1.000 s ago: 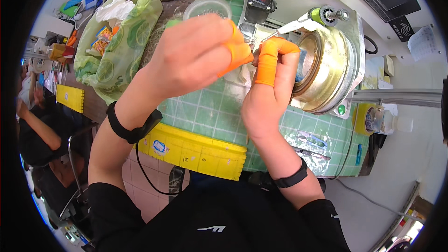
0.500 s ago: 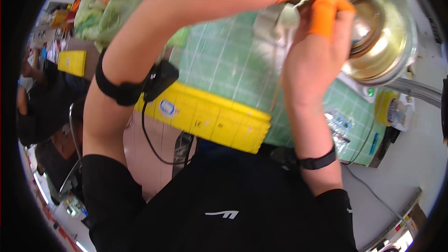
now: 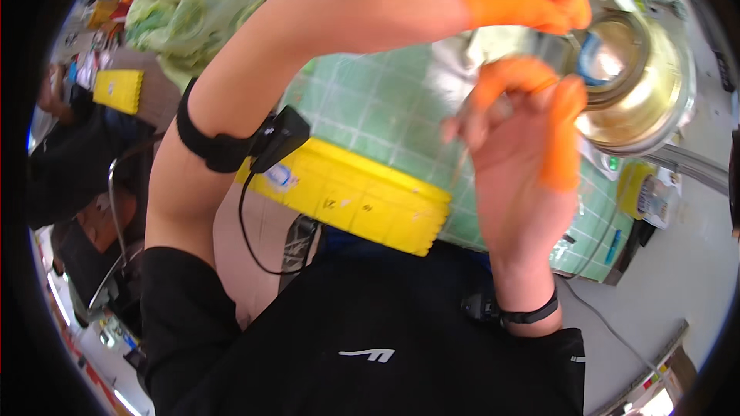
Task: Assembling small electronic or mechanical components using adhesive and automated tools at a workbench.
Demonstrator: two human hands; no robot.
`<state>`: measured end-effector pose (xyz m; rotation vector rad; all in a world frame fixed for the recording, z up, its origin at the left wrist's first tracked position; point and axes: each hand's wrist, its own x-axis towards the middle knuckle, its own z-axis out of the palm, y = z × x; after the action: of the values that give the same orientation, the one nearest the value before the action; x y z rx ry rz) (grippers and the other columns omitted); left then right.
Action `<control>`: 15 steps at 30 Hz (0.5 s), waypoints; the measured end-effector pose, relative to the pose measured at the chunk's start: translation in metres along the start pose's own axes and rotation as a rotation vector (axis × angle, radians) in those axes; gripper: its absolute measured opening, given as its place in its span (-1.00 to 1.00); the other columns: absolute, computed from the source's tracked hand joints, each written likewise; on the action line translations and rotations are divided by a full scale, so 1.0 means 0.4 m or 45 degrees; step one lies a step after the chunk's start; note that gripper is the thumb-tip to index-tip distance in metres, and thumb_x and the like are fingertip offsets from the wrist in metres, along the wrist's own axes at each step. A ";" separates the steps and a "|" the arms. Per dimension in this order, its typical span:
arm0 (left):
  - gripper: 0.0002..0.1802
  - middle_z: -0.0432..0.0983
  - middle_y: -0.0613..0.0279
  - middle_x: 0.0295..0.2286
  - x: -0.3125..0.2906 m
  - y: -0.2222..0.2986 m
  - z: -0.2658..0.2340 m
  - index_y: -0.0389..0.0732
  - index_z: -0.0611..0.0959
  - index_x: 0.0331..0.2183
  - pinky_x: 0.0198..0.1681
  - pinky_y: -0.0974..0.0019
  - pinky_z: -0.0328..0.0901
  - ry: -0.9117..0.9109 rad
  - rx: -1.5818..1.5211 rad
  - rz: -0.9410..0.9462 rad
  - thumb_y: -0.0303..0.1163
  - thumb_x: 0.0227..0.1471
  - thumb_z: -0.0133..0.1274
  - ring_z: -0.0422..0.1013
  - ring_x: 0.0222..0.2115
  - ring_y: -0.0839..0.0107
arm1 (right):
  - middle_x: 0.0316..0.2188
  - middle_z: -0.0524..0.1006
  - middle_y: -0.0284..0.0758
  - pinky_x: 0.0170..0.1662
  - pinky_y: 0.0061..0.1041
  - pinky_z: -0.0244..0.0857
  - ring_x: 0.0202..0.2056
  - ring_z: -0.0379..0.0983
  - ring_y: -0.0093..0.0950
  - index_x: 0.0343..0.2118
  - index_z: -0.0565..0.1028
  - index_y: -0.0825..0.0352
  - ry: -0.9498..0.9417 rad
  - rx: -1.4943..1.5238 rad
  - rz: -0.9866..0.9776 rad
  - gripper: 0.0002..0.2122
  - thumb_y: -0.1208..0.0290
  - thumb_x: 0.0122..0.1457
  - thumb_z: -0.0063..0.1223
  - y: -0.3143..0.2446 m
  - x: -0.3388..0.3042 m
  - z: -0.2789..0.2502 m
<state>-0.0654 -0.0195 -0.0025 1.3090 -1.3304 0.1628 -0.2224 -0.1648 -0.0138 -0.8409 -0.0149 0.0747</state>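
Note:
My left hand [image 3: 493, 4] reaches across the top of the view, with orange covers on its thumb and a finger. Those covered tips are pinched together close to a round brass-coloured vessel [image 3: 651, 100]; what they grip, if anything, cannot be made out. Lower down, my right hand [image 3: 520, 127] is turned palm up. Its orange-covered thumb and index finger stand apart with nothing visible between them, while the other fingers curl loosely. A thin brownish stick [image 3: 459, 166] shows beside those curled fingers; whether they touch it is unclear. Some whitish material [image 3: 455, 69] lies blurred behind both hands.
A green gridded mat [image 3: 370, 92] covers the table. Along its near edge lies a yellow ribbed strip [image 3: 354, 196]. Green patterned plastic [image 3: 200, 15] is bunched at the far left. A yellow-lidded container [image 3: 636, 189] and a blue pen [image 3: 613, 246] are at right. Another person [image 3: 85, 162] sits at left.
My hands have come apart: the right moved down and opened its thumb and index finger, and the left shifted right and slightly down. The pale strand between them no longer shows.

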 end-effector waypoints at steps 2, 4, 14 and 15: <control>-0.86 0.62 0.18 -0.28 -0.013 0.042 0.001 -0.31 0.66 -0.29 -0.25 0.42 0.39 0.041 -0.145 -0.292 -0.56 0.07 0.26 0.52 -0.34 0.42 | -0.25 0.50 -0.32 -0.20 -0.39 0.35 -0.31 0.42 -0.46 -0.12 0.45 0.37 -0.212 -0.306 0.141 -0.77 0.28 0.44 -0.07 -0.045 -0.068 -0.031; -0.86 0.52 0.11 -0.28 -0.019 0.045 -0.004 -0.31 0.58 -0.30 0.21 -0.10 0.30 -0.125 0.083 -0.279 -0.65 0.05 0.17 0.48 -0.24 0.25 | -0.29 0.51 -0.32 -0.25 -0.39 0.36 -0.34 0.44 -0.44 -0.16 0.46 0.38 -0.214 -0.617 0.144 -0.77 0.27 0.43 -0.06 -0.111 -0.119 -0.091; -0.92 0.47 0.06 -0.28 -0.038 0.050 -0.012 -0.31 0.54 -0.37 0.28 -0.39 0.13 -0.090 0.063 -0.338 -0.63 0.07 0.13 0.44 -0.24 0.24 | -0.16 0.48 -0.34 -0.17 -0.57 0.25 -0.28 0.34 -0.60 -0.01 0.48 0.38 1.608 -1.712 -1.115 -0.75 0.33 0.40 -0.02 -0.542 -0.293 -0.392; -0.92 0.49 0.05 -0.27 -0.040 0.057 -0.016 -0.31 0.55 -0.36 0.27 -0.38 0.14 -0.091 0.068 -0.345 -0.63 0.07 0.14 0.45 -0.22 0.23 | -0.16 0.50 -0.34 -0.14 -0.55 0.28 -0.24 0.38 -0.57 0.03 0.51 0.36 1.494 -1.589 -0.796 -0.73 0.34 0.38 0.01 -0.555 -0.292 -0.435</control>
<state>-0.0836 0.0023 0.0007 1.5381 -1.2009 -0.0369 -0.3180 -0.4501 0.0375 -1.9675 0.8527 -1.1299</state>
